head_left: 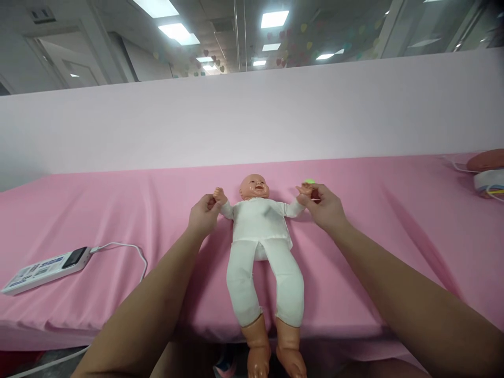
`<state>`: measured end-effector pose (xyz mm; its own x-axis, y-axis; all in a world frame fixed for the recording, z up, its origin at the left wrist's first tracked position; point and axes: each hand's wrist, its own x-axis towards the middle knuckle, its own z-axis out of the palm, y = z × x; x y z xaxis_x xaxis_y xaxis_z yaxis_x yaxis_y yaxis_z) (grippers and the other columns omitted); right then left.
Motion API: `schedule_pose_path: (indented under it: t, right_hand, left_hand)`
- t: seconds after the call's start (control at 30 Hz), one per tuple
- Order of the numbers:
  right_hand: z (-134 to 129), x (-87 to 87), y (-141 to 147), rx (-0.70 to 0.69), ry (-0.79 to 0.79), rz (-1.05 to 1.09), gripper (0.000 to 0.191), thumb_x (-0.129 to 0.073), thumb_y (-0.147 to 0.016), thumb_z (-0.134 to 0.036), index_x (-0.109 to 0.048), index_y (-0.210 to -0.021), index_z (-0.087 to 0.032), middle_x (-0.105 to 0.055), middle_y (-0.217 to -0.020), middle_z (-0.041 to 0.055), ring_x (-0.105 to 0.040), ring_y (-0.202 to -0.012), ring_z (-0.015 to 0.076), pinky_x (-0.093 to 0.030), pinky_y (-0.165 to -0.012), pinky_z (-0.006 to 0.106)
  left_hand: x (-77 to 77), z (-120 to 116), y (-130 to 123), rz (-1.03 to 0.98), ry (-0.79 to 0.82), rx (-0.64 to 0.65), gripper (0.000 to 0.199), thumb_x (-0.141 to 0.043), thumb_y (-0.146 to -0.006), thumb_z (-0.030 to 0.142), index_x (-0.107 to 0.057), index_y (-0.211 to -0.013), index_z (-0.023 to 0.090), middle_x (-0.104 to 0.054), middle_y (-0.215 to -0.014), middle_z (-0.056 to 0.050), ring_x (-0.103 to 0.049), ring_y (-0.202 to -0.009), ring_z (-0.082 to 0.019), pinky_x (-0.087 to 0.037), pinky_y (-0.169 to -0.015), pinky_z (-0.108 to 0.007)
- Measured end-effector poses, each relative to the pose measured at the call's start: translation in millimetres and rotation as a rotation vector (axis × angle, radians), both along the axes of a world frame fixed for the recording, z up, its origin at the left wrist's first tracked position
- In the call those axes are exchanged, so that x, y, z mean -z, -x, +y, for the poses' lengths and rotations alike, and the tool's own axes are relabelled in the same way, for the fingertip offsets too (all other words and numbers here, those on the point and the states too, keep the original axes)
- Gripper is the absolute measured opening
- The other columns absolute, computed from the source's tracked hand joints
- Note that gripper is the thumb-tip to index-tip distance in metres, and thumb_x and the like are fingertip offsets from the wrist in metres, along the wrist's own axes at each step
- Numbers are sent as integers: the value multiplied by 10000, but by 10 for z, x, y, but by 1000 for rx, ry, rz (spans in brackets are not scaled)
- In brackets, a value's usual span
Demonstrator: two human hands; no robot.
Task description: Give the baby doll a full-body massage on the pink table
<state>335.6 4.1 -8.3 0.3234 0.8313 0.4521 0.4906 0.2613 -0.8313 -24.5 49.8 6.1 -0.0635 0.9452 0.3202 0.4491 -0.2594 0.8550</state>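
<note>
A baby doll [260, 223] with a white cloth body lies on its back on the pink sheet [169, 191], head toward the wall. Its bare plastic feet hang past the front edge. My left hand [203, 214] pinches the doll's hand on the left side, beside its head. On the other side my right hand [325, 209] has its fingers closed on the doll's other hand. Both doll arms are spread outward and bent up. A small bright green thing [310, 181] shows just behind my right fingertips; its kind is hidden.
At the left lies a white device with a dark screen [47, 269], its white cable [126, 244] running over the front edge. Partly cut off at the far right are a brownish-orange object [486, 160] and a white one [490, 181]. A white wall [252, 121] stands behind.
</note>
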Motion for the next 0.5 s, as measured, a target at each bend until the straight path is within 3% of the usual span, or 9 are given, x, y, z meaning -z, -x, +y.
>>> schedule_pose_path:
  t: [0.1,0.2,0.37,0.5]
  right_hand:
    - [173,108,-267,176,192,205,478,-775,-801,-413,-656,-1241,-269,-751,-1127,62,-744,-882,246,-631,-786,400]
    - [291,231,-460,225,336,335,503,-794,-757,-379,-617,-1211,-255,-751,-1038,80,-725,-731,220,-631,-655,365]
    - [333,350,-606,243,538,231,649,-808,-714,-359,-558,-1296,-216,-729,-795,85,-664,-574,242,-570,-542,390]
    - [333,396,-636,239,527,124,670,-780,-746,-415,-540,-1335,-206,-731,-787,86,-683,-602,264,-564,-567,404]
  left_hand:
    - [47,158,94,-437,178,-43,167,-704,-912,351,-686,-966,194,-738,-1058,-90,-718,-932,-223,-591,-863,-357]
    - [81,264,139,-740,365,-160,93,-672,-928,231,-653,-993,169,-724,-955,-99,-741,-834,-206,-626,-861,-379]
    - [145,345,179,-800,479,-269,123,-676,-924,225,-641,-1011,145,-705,-785,-100,-746,-750,-222,-654,-784,-369]
    - [171,336,183,-720,454,-269,214,-704,-912,302,-652,-1023,126,-710,-841,-112,-750,-755,-226,-660,-761,-374]
